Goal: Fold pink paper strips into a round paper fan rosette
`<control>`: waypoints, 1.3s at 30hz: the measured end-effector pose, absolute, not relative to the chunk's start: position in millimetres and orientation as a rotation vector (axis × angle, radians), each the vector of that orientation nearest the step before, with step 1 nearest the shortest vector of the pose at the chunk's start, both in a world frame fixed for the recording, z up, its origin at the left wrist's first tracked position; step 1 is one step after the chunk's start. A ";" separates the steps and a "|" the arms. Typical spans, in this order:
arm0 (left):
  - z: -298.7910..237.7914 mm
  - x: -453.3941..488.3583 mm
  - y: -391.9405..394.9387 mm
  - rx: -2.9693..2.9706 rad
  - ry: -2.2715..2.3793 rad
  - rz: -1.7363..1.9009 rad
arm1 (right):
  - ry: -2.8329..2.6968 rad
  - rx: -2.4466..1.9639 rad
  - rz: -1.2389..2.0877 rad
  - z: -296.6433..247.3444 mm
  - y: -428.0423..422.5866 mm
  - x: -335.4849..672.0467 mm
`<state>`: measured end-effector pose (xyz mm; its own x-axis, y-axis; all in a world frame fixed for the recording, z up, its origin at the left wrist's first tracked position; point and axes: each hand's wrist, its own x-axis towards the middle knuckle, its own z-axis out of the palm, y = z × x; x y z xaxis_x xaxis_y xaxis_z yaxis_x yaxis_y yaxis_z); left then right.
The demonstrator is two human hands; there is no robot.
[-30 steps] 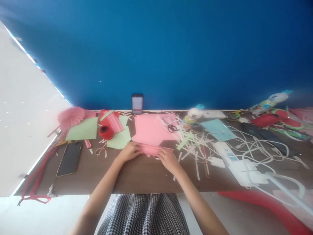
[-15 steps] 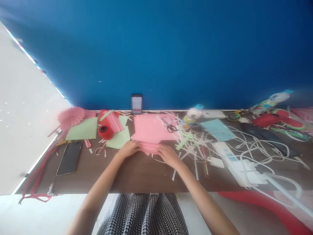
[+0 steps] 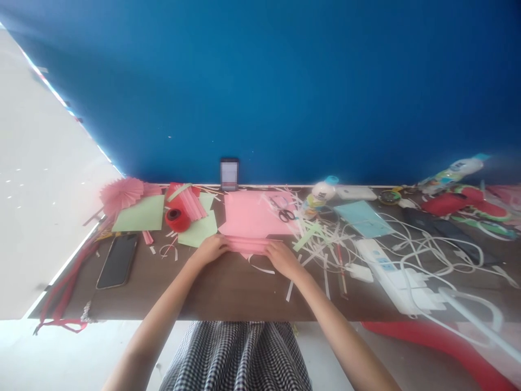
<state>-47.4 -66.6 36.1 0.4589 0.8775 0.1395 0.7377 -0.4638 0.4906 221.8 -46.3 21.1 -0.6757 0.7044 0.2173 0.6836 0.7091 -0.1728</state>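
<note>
A strip of folded pink paper lies across the near side of the table, pleated lengthwise. Its left end is gripped by my left hand, fingers closed on it. My right hand closes on the other end. Behind the strip, flat pink paper covers the table, with scissors on its right part. A thin white paper strip curls on the table just below the folded paper. My fingertips are partly hidden by the paper.
Left are a pink paper fan, green paper, a red roll and a phone. Another phone leans on the blue wall. Right are paper scraps, a glue bottle, blue paper and a power strip with tangled cables.
The view has shifted slightly. My hands have spread a little apart along the folded pink paper, and its pleats and the white strip below show more.
</note>
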 end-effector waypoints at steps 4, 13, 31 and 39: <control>36.1 -50.4 -64.0 2.171 1.351 0.627 | -2.626 -1.127 0.243 23.5 -40.0 223.5; 18.2 -45.7 -81.5 2.011 1.463 1.157 | -2.362 -1.089 -0.063 23.7 -59.1 230.8; 15.3 -33.9 -86.1 1.225 1.271 1.369 | -2.149 -1.142 -0.056 32.2 -82.7 207.0; 20.7 -32.4 -92.4 1.391 1.182 1.218 | -2.255 -1.219 0.171 67.8 -65.0 174.6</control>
